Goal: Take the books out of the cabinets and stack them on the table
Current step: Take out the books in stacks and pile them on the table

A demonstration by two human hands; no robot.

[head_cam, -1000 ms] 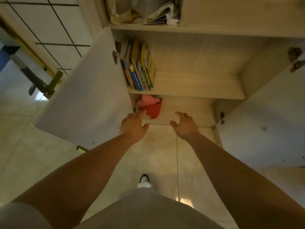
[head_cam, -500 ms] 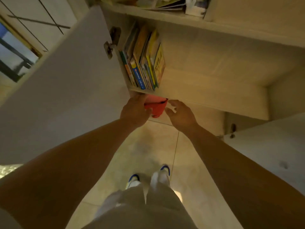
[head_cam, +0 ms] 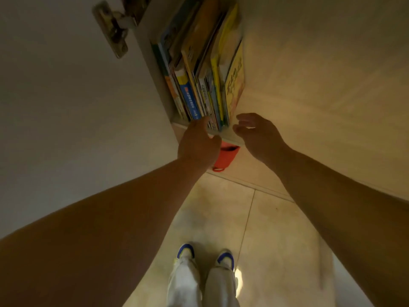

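Observation:
Several thin colourful books (head_cam: 205, 69) stand upright in a row at the left end of a cabinet shelf (head_cam: 230, 136). My left hand (head_cam: 197, 145) reaches up to the shelf edge, its fingertips touching the lower spines of the books. My right hand (head_cam: 259, 134) hovers just right of the row, fingers spread and relaxed, holding nothing. Both hands are at the front of the shelf, on either side of the row's lower end.
The open left cabinet door (head_cam: 66, 107) with its metal hinge (head_cam: 112, 29) fills the left side. A red cup-like object (head_cam: 225, 156) sits on the shelf below the books. The tiled floor (head_cam: 221, 218) and my shoes (head_cam: 186, 251) are beneath.
I have stepped closer to the cabinet. Both hands rose from the lower shelf near the red object to the bottom of the book row; my left fingers now touch the spines.

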